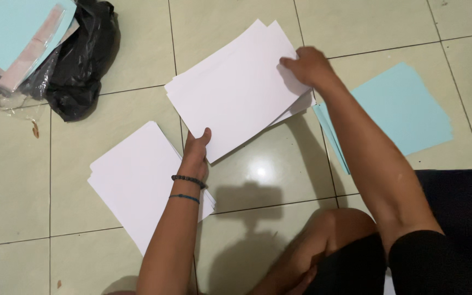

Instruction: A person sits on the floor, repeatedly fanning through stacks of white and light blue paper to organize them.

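White paper stack (pixel 236 90) sits lifted a bit over the tiled floor (pixel 279 164); left hand (pixel 195 153) pinches its near edge, right hand (pixel 308 66) curls on the far corner. Sheets look clean, slightly fanned; another white pile (pixel 132 180) lies just beside.

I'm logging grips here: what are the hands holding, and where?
Both hold one stack of white sheets: the left hand at its near edge, the right hand at its right edge.

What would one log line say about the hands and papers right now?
left hand: grips near edge of held white paper stack | right hand: grips its far edge | second white paper stack: on tiled floor | light blue sheets: right
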